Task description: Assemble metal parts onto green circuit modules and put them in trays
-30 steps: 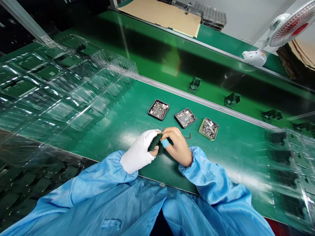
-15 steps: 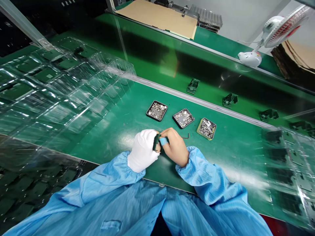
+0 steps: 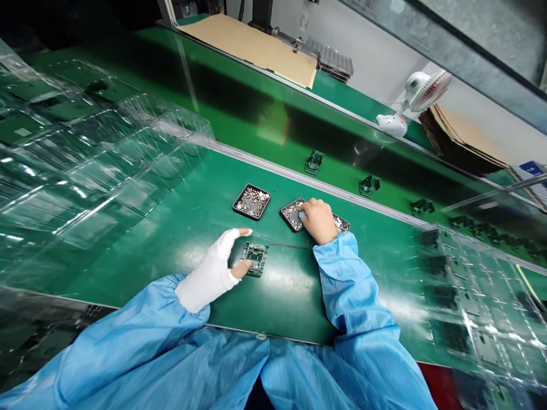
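Note:
My left hand (image 3: 209, 276), in a white glove with bare fingertips, is open at the left side of a green circuit board (image 3: 257, 254). Its thumb overlaps the board's lower left part, and its forefinger stretches out above it. The board lies flat on the green mat. My right hand (image 3: 319, 221), bare with blue tape on a finger, reaches into the middle black tray (image 3: 288, 213) of small metal parts. Its fingertips are drawn together there, and what they pinch is hidden. An L-shaped hex key (image 3: 288, 246) lies between the board and that tray.
Another tray of metal parts (image 3: 252, 201) sits to the left; a third (image 3: 342, 224) is partly behind my right hand. Clear plastic trays (image 3: 128, 165) cover the left side, and more (image 3: 474, 307) the right. Several boards (image 3: 314, 162) stand beyond the metal rail (image 3: 273, 166). A fan (image 3: 393, 125) stands behind.
The circuit board, held between both hands before, now lies on the mat. My left hand has opened beside it. My right hand has moved up and away to the middle tray.

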Demonstrator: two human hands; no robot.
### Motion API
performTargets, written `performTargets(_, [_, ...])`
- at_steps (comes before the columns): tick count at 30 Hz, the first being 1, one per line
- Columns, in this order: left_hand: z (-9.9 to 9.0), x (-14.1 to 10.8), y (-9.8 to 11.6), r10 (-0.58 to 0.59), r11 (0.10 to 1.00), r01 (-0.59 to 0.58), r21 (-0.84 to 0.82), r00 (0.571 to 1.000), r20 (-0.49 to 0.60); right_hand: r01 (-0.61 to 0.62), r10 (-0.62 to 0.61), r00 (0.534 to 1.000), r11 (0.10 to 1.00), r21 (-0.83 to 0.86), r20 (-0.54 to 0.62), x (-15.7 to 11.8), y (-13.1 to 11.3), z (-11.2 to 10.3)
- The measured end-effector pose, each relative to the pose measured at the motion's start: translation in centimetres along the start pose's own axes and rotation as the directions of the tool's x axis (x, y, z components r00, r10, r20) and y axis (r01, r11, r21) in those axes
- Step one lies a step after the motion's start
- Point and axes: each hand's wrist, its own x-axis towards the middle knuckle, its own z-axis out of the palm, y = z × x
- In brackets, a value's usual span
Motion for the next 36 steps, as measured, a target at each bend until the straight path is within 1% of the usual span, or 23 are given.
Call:
performTargets(4, [-0.2,0.3,-0.3,-0.066,0.997,0.065,-0.048,0.997,-0.030,-0.028,0.028,1.000,0.999,-0.034,-0.001,0.1,-0.6,0.7])
performTargets(9, [-0.6,0.4,-0.1,-0.108,0.992,0.105,-0.071,0.994,-0.032,-0.026,0.026,0.999,1.000,-0.017,-0.021,0.1,-0.1,0.6])
performTargets(13, [-1.3,0.7,0.4,-0.069,0.997,0.068,-0.036,0.996,-0.054,-0.005,0.005,1.000,1.000,0.006,-0.023,0.0,0.2,0.4])
performTargets(17, [-1.6,1.1,0.7,-0.019,0.999,0.020,0.025,0.999,-0.050,0.110,-0.109,0.994,0.992,0.065,-0.024,0.2,-0.4,0.5])
performTargets(19, [-1.5,1.2,0.7,-0.005,0.999,0.007,0.036,0.999,-0.037,0.145,-0.143,0.989,0.986,0.080,-0.028,0.4,-0.9,0.8])
performTargets(24, [-1.4,1.2,0.5,0.006,0.999,-0.004,0.051,0.999,-0.038,0.151,-0.148,0.988,0.983,0.104,-0.039,0.4,-1.2,1.4])
performTargets(31, [-2.0,1.3,0.4,0.009,0.998,-0.005,0.057,0.998,-0.061,0.099,-0.084,0.993,0.976,0.197,-0.082,0.0,0.7,0.8])
performTargets(33, [-2.1,1.4,0.6,0.011,0.998,-0.007,0.055,0.998,-0.070,0.098,-0.074,0.992,0.958,0.269,-0.098,-0.2,0.8,0.5])
performTargets(34, [-2.2,1.5,0.7,0.014,0.998,-0.010,0.054,0.997,-0.076,0.104,-0.068,0.991,0.930,0.352,-0.112,-0.3,0.6,0.4])
performTargets(35, [-2.2,1.7,0.8,0.015,0.999,-0.011,0.053,0.997,-0.080,0.113,-0.061,0.990,0.880,0.462,-0.127,-0.5,0.3,0.1])
performTargets(36, [-2.2,1.8,1.1,0.015,0.999,-0.011,0.051,0.996,-0.084,0.127,-0.058,0.989,0.803,0.583,-0.135,-0.7,-0.2,-0.1])
